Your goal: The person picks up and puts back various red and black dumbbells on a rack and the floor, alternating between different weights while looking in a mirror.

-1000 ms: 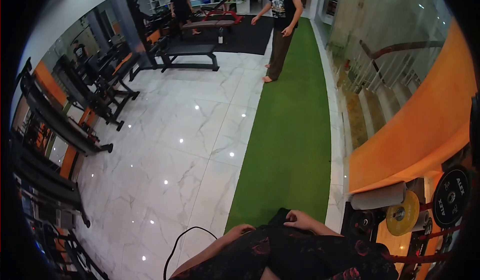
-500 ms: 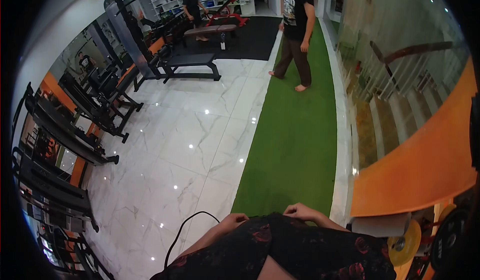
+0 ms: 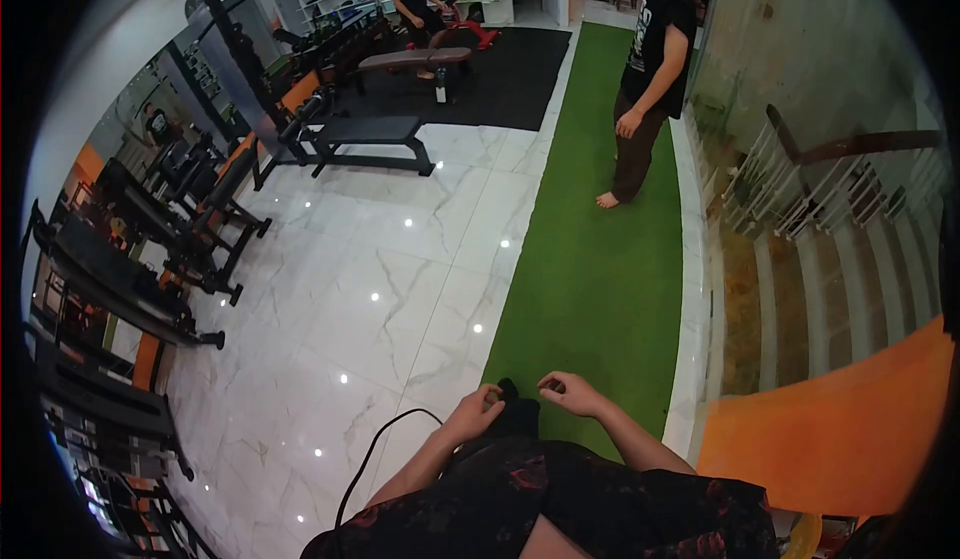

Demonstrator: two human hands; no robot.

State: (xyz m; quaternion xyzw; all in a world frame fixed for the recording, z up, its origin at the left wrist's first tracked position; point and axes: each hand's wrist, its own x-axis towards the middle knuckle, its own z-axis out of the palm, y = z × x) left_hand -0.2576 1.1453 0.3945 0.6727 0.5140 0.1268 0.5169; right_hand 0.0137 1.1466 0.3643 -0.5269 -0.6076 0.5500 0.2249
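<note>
My left hand (image 3: 475,413) is low in the view, over the edge of the green turf strip (image 3: 590,289), its fingers loosely bent with a gap beside the thumb. Nothing shows in it. To its right, my right hand (image 3: 572,395) hovers above the turf with half-curled fingers apart, also holding nothing visible. Between the hands my dark trouser leg and dark shoe or sock (image 3: 512,399) extend forward. A black cable (image 3: 372,449) loops past my left forearm. My black shirt with red flowers (image 3: 530,474) fills the bottom.
A barefoot person in black (image 3: 655,69) stands ahead on the turf's right side. Another person (image 3: 415,4) is by a padded bench (image 3: 415,59). Gym machines (image 3: 130,269) line the left. A flat bench (image 3: 370,131) stands farther ahead. Stairs (image 3: 800,289) and an orange panel (image 3: 820,429) lie right.
Both hands have moved forward from my waist, and my leg and foot now show between them. The person on the turf has shifted right in view, and my view has turned slightly.
</note>
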